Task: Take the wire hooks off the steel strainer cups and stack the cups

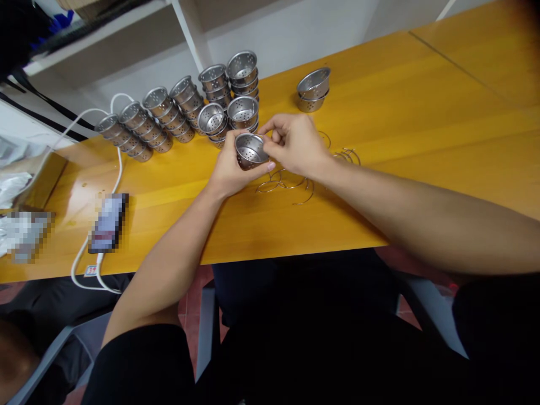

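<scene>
My left hand (231, 169) is wrapped round a small metal strainer basket (251, 147) with holes in its bottom and side, its mouth tilted up. At the right side of its rim, the thumb and fingers of my right hand (293, 142) are closed in a pinch. Whatever lies between those fingertips is too small and too covered to make out. Several thin curved wire pieces (310, 192) lie loose on the table below and behind my right hand.
Stacks of strainer baskets (158, 109) stand along the wall at the back left. Two nested baskets (313, 90) sit apart at the back right. A phone (108, 223) with a white cable (79, 264) lies on the yellow table (422, 124). Another person (46, 315) sits at the left.
</scene>
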`<act>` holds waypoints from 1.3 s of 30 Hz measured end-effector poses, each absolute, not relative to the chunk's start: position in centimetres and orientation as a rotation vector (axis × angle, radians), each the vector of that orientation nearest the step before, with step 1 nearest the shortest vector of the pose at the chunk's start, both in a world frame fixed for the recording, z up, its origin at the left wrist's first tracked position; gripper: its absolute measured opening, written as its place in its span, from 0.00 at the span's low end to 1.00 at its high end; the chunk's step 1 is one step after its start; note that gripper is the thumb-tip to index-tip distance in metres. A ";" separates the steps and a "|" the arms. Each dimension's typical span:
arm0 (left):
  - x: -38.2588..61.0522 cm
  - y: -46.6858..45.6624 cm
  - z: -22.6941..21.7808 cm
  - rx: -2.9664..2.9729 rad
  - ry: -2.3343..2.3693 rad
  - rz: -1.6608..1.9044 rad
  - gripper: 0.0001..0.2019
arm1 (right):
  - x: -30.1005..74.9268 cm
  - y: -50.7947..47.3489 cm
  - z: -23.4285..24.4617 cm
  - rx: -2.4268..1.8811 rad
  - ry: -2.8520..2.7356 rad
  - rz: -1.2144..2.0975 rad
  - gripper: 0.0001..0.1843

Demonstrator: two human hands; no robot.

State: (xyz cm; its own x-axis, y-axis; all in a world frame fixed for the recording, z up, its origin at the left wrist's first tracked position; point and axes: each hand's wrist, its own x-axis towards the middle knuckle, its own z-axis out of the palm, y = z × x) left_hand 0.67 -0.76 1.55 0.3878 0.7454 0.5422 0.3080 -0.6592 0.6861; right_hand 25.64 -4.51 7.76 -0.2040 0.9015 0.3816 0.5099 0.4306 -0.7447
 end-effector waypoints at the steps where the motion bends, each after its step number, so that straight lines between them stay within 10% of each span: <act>1: 0.7 -0.9 1.6 2.170 0.919 1.206 0.59 | 25.5 -4.3 7.5 -1.156 -1.831 0.604 0.09; 14: -0.1 -0.9 2.2 2.102 0.807 1.127 0.45 | 28.2 -3.3 8.1 -0.487 -1.838 1.276 0.37; 39: -0.7 -0.1 0.9 2.337 0.835 1.079 0.44 | 27.6 -3.1 7.5 -0.543 -1.805 1.232 0.36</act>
